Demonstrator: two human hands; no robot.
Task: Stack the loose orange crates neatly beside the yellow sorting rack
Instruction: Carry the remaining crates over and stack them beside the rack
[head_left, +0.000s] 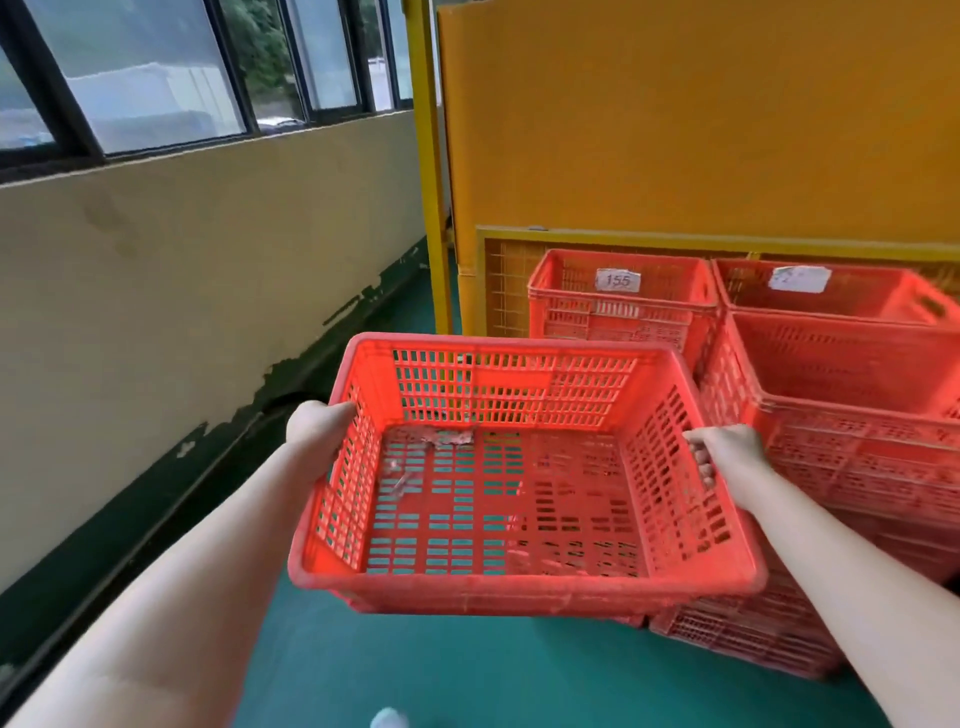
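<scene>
We hold the orange crate (498, 499) open-side up, its long axis seemingly left-right, left hand (322, 423) and right hand (727, 449) gripping its side rims, left fingers hidden.

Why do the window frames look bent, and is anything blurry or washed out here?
Head view: the wide-angle lens bows the window frames; soft daylight, no hard shadows; the crate gripped by the left hand and right hand looks oversaturated; the 155 label reads clearly, its neighbour label is smeared.
</scene>
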